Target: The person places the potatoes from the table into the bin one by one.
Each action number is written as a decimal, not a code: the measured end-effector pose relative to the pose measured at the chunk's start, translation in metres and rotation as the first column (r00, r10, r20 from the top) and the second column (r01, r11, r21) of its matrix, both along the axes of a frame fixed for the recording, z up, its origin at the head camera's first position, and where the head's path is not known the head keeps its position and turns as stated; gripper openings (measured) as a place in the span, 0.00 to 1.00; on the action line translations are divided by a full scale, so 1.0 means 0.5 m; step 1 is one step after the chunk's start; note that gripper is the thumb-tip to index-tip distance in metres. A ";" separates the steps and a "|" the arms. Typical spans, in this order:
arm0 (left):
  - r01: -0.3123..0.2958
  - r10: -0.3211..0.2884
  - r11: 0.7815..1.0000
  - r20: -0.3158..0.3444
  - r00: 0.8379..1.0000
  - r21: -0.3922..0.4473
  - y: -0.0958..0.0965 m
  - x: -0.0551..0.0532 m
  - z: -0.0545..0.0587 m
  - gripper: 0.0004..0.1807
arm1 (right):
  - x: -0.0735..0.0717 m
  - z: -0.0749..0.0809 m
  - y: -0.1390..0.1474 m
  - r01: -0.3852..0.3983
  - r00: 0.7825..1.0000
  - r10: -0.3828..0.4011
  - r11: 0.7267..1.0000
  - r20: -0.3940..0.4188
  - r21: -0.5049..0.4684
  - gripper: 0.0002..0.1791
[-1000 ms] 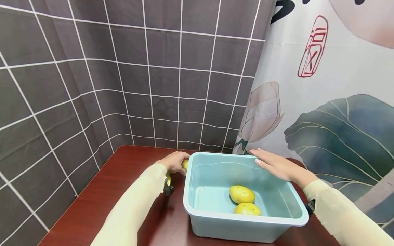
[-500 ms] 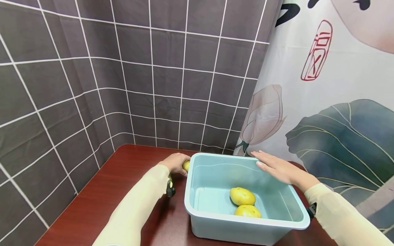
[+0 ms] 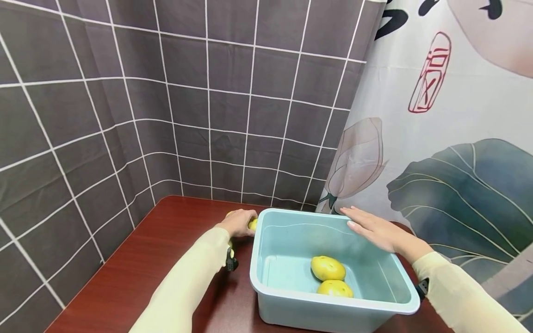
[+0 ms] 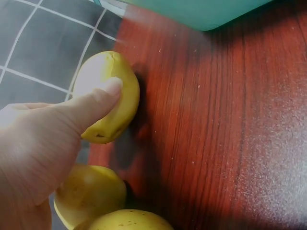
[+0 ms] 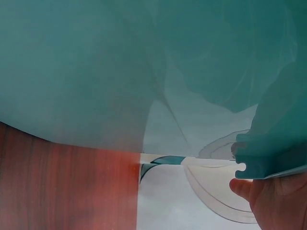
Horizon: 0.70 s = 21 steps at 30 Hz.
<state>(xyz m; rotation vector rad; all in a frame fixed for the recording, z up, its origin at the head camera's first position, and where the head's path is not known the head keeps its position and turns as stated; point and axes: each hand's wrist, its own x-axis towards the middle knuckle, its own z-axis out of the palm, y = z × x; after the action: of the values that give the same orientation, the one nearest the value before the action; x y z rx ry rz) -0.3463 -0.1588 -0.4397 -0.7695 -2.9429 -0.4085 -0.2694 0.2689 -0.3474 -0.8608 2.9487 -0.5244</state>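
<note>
Where the left hand (image 3: pixel 239 223) reaches over the reddish-brown counter (image 3: pixel 158 245), we see a glossy oval fruit (image 4: pixel 122 108) in its grasp, yellow, bright with glare on one side and dimpled at the lower end. A shaded yellow fruit (image 4: pixel 91 194) and a speckled yellow fruit (image 4: pixel 132 221) lie near it on the counter. The left thumb crosses the held fruit; we cannot tell whether that fruit touches the wood. In the left wrist view a strip of counter runs between it and the pale blue tub (image 3: pixel 316 317). Inside the tub, right of a stretch of its floor, we find a far fruit (image 3: pixel 328 268) and a near fruit (image 3: pixel 335 288), both rounded and yellow. Rightmost, we see the right hand (image 3: pixel 376 231) released, straight-fingered over the tub's far right rim, with printed cloth (image 3: pixel 383 92) behind.
</note>
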 end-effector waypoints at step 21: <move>0.037 -0.037 0.999 -0.027 0.999 0.022 -0.022 0.050 -0.004 0.24 | 0.000 -0.001 0.001 0.006 1.000 -0.006 1.000 0.021 -0.007 0.32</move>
<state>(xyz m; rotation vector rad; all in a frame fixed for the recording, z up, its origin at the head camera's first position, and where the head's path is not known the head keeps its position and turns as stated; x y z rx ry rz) -0.3213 -0.1699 -0.4416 -0.8212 -2.8990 -0.4295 -0.2693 0.2692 -0.3481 -0.8417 2.9336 -0.5411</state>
